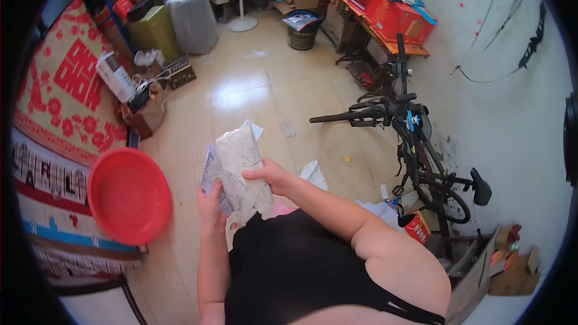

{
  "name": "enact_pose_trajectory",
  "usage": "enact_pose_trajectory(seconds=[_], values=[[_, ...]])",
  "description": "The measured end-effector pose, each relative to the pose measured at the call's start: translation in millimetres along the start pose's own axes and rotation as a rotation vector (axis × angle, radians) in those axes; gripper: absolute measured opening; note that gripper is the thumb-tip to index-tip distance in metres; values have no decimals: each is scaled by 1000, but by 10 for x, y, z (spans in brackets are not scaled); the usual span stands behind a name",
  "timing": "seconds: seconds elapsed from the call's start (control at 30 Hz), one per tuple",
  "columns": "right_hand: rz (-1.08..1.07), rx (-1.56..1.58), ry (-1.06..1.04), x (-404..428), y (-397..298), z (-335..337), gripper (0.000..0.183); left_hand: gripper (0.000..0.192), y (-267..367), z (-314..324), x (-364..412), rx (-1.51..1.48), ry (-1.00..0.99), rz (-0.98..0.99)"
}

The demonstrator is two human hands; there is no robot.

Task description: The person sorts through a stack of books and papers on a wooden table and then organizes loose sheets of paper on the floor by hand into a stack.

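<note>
In front of my torso, both hands grip crumpled, folded paper with printed writing. My left hand (211, 203) pinches a bluish-grey sheet (209, 169) at its lower part, thumb on top. My right hand (273, 177) holds a whitish sheet (238, 146) by its right side, its thumb lying across the front. The two pieces overlap, and the fingers behind them are hidden. Below, a white sheet (313, 175) lies on the tiled floor (239, 81), with a smaller pale scrap (286, 128) farther off. Another white piece (254, 129) shows just behind the held paper.
To my left is a red plastic basin (128, 196), beside a patterned fabric cover (67, 81). A black bicycle (408, 140) stands along the right wall. Red boxes (384, 13) rest on a wooden table. Farther back are a dark bucket (301, 38) and a pedestal fan (241, 20).
</note>
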State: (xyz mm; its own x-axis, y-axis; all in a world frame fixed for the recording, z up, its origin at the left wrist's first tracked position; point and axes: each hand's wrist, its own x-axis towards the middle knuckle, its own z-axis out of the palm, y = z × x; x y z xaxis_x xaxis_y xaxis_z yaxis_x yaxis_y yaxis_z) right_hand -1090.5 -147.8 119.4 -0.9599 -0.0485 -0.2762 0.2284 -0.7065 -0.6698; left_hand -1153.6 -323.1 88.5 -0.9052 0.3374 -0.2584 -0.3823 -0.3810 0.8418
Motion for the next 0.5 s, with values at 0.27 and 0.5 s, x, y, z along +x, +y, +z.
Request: enact_pose_trajectory(seconds=[0.27, 0.5], values=[[-414, -448, 650, 838, 251, 96, 40, 38, 403, -457, 1101, 209, 14, 142], [-149, 1, 518, 1315, 628, 866, 41, 53, 740, -572, 1113, -54, -442, -336]])
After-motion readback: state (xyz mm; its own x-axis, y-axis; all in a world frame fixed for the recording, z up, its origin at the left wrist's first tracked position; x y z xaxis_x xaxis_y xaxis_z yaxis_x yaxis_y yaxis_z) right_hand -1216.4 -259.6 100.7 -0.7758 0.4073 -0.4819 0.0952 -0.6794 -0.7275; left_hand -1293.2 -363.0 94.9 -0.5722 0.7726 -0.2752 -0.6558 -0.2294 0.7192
